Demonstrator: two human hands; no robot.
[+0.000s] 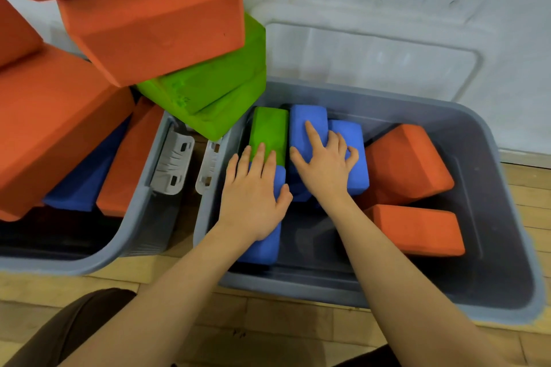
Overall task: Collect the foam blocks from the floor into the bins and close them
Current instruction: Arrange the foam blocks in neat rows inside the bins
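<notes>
Two grey bins stand side by side on the wooden floor. Both my hands reach into the right bin (504, 217). My left hand (253, 191) lies flat on a blue foam block (265, 244), its fingertips touching a green block (269, 131) beyond it. My right hand (325, 164) rests with spread fingers on two upright blue blocks (310, 122). Two orange blocks (408, 164) lie at the bin's right side. The left bin (140, 217) holds blue and orange blocks, with orange blocks (155, 21) and green ones (220, 89) piled high above its rim.
A translucent lid (372, 53) leans against the white wall behind the right bin. White latches (176, 164) hang on the facing ends of the bins. My dark-clothed knees show at the bottom edge.
</notes>
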